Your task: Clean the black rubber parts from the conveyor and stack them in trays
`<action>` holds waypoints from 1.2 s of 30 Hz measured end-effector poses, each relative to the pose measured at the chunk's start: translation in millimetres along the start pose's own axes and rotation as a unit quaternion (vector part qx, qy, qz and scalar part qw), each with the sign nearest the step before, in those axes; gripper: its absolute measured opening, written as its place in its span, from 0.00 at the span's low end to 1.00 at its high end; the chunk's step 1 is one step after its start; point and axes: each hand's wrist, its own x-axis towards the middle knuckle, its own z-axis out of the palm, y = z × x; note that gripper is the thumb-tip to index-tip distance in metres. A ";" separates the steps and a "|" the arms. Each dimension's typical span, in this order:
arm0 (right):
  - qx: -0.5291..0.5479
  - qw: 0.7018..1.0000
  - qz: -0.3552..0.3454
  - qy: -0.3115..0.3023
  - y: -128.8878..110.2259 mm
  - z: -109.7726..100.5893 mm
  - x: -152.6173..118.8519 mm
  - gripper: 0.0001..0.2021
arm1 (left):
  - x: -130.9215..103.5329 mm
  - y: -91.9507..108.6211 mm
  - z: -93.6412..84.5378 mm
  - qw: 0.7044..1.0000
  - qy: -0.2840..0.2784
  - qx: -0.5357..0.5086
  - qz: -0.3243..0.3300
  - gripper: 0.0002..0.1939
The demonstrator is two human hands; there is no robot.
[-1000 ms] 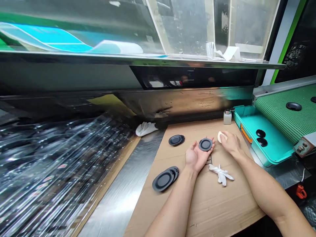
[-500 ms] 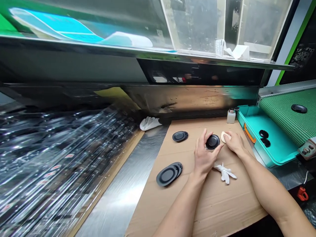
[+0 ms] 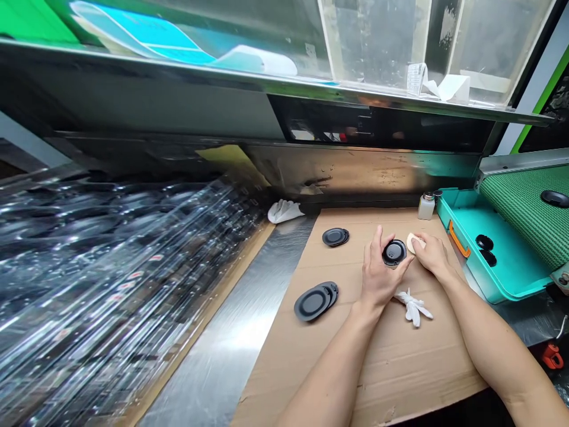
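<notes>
Between the thumb and fingers of my left hand is a round black plastic lid-like part, its dished face turned up. My right hand pinches a pale round pad just right of that part; a narrow gap seems to separate the two. Below my hands, a crumpled white glove lies on the cardboard sheet. To the left are two overlapping groups of black round parts, a smaller group behind and a larger group nearer me.
A small bottle stands at the cardboard's back edge. Right of it, a turquoise tray holds black parts, beside a green conveyor belt carrying one more. Clear plastic trays are stacked left. Another white glove lies behind, under a metal ledge.
The whole view has shifted, so things sit further right in it. The black part in my left hand has tilted slightly, and the right hand keeps the pad beside it.
</notes>
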 end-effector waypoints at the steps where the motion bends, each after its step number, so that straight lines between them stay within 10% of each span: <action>1: 0.001 1.000 -0.005 0.000 -0.3 -0.5 -0.1 0.19 | 2.3 -1.4 -2.6 1.000 0.004 0.028 -0.001 0.32; 5: -0.004 1.000 -0.003 -0.008 -0.3 -2.5 -0.3 0.20 | 20.8 -12.0 -20.7 0.924 0.006 0.382 0.004 0.10; 8: -0.015 1.000 -0.002 -0.006 1.3 -2.6 -0.1 0.20 | 33.7 -21.8 -32.5 0.773 -0.028 0.632 0.053 0.15; 11: -0.011 1.000 -0.011 -0.002 3.6 -1.6 0.8 0.20 | 36.4 -24.0 -37.7 0.719 -0.038 0.689 0.080 0.20; 18: -0.014 1.000 -0.008 -0.002 12.3 3.2 5.8 0.21 | 22.6 5.9 -47.8 0.719 -0.188 0.668 0.029 0.33; 30: -0.019 1.000 0.019 -0.001 12.5 3.4 11.5 0.22 | 4.0 4.6 -25.9 0.823 -0.165 0.528 0.125 0.37; 36: -0.009 1.000 0.016 -0.009 14.0 9.3 13.4 0.21 | -35.5 66.0 -89.6 0.813 -0.089 0.563 0.120 0.35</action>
